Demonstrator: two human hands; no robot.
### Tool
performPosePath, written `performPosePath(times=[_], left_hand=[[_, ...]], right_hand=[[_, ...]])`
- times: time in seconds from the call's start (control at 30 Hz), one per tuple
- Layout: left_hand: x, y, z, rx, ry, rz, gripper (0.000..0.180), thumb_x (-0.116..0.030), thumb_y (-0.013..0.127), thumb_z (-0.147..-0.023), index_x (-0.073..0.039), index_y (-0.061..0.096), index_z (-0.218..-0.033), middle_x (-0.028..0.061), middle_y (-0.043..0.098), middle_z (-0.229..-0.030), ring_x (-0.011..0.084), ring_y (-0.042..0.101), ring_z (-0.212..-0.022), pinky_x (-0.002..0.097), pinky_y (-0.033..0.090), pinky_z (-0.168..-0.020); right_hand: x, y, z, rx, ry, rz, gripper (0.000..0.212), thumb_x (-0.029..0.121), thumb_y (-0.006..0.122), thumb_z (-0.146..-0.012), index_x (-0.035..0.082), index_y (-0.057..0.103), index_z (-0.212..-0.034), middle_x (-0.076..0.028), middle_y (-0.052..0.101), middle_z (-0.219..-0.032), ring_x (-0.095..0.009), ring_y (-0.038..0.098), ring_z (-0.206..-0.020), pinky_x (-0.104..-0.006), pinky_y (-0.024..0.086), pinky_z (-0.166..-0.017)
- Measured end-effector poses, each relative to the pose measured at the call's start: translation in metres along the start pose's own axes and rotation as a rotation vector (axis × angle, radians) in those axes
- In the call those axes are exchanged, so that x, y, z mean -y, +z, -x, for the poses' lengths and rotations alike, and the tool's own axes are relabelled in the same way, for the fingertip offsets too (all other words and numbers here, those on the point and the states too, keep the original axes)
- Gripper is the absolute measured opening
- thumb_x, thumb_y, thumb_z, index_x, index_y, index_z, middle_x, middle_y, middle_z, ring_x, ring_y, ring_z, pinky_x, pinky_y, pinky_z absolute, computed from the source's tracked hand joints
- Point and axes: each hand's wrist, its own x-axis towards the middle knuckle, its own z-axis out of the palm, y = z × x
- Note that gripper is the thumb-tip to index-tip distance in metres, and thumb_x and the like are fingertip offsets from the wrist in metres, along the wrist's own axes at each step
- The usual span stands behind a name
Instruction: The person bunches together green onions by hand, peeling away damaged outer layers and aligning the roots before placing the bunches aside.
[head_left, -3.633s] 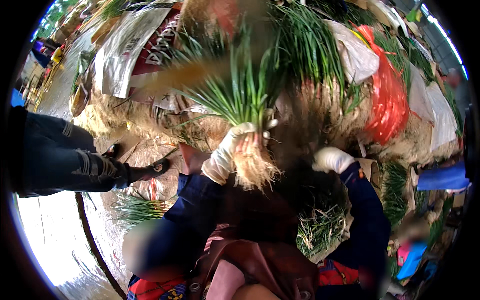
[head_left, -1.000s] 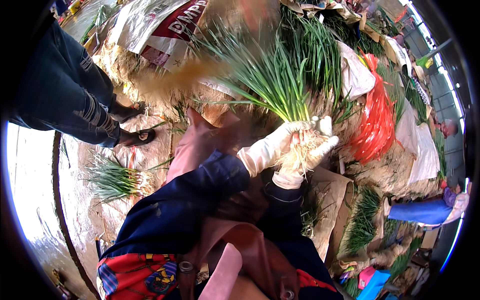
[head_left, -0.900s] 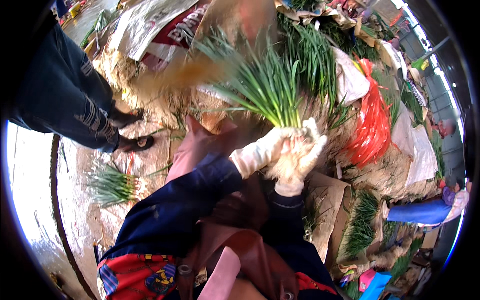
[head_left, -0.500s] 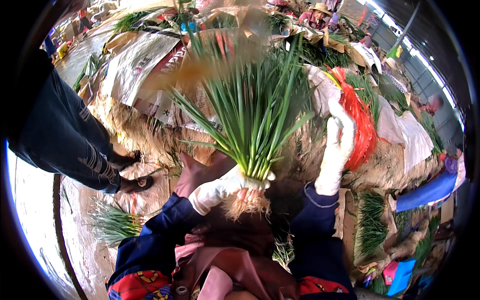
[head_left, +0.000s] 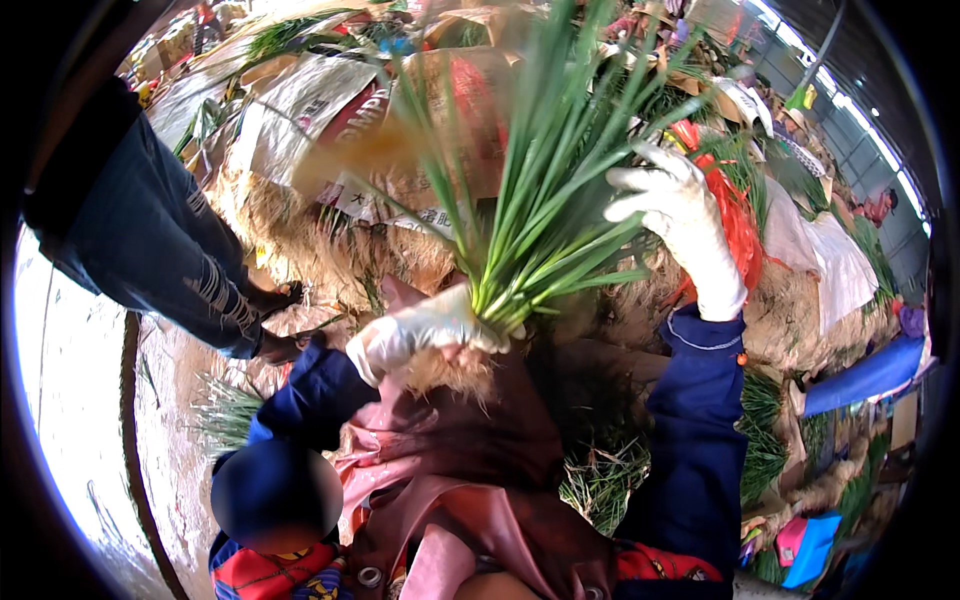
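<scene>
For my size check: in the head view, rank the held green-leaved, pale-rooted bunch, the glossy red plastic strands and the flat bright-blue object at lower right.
1. Held bunch
2. Red plastic strands
3. Bright-blue object

I'm in what looks like a produce-sorting shed: a long-leaved green onion bunch (head_left: 510, 240) before me, a heap of straw-coloured roots (head_left: 310, 245) behind it, a white-and-maroon printed sack (head_left: 285, 130) over that heap at upper left, glossy red plastic strands (head_left: 735, 225) at right, dark-green leafy bundles (head_left: 762, 440) at lower right, a grey panelled wall (head_left: 885, 190) at upper right.
</scene>
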Motion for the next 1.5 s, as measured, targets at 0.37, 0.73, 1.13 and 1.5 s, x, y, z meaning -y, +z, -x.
performPosePath(times=[0.37, 0.73, 1.13, 1.5], left_hand=[[-0.001, -0.072, -0.011, -0.611, 0.008, -1.593, 0.01, -0.012, 0.054, -0.076, -0.009, 0.062, -0.082, 0.0109, 0.058, -0.064, 0.0276, 0.058, -0.058, 0.0373, 0.048, -0.056], [0.037, -0.053, 0.018, -0.862, 0.599, -1.611, 0.011, -0.016, 0.058, -0.08, -0.006, 0.055, -0.079, 0.011, 0.051, -0.06, 0.0281, 0.052, -0.056, 0.04, 0.041, -0.049], [0.049, -0.041, 0.056, -0.824, 0.213, -1.815, 0.012, -0.004, 0.05, -0.071, -0.005, 0.055, -0.082, 0.0112, 0.054, -0.066, 0.0275, 0.054, -0.06, 0.0384, 0.042, -0.054], [0.075, -0.038, 0.069, -0.808, 0.047, -1.71, 0.034, -0.015, 0.06, -0.074, -0.01, 0.056, -0.108, 0.0122, 0.057, -0.074, 0.0282, 0.054, -0.065, 0.0391, 0.041, -0.06]], right_hand=[[-0.102, -0.112, 0.208, -0.875, 0.813, -1.034, 0.039, 0.032, 0.053, -0.09, 0.0, 0.057, -0.112, -0.002, 0.063, -0.094, -0.003, 0.056, -0.077, -0.0152, 0.038, -0.058], [0.038, -0.031, 0.106, -0.095, 0.86, -0.631, 0.015, 0.007, 0.059, -0.082, 0.003, 0.065, -0.095, -0.005, 0.066, -0.094, -0.011, 0.061, -0.084, -0.0237, 0.046, -0.078], [0.077, 0.048, 0.096, 0.191, 0.546, -0.494, 0.015, 0.013, 0.063, -0.077, 0.009, 0.068, -0.091, -0.005, 0.065, -0.087, -0.017, 0.062, -0.079, -0.0271, 0.049, -0.074], [0.107, 0.092, 0.098, -0.73, 1.032, -1.04, 0.014, 0.013, 0.05, -0.091, 0.006, 0.062, -0.087, 0.001, 0.063, -0.074, 0.0, 0.038, -0.051, -0.0149, 0.026, -0.045]])
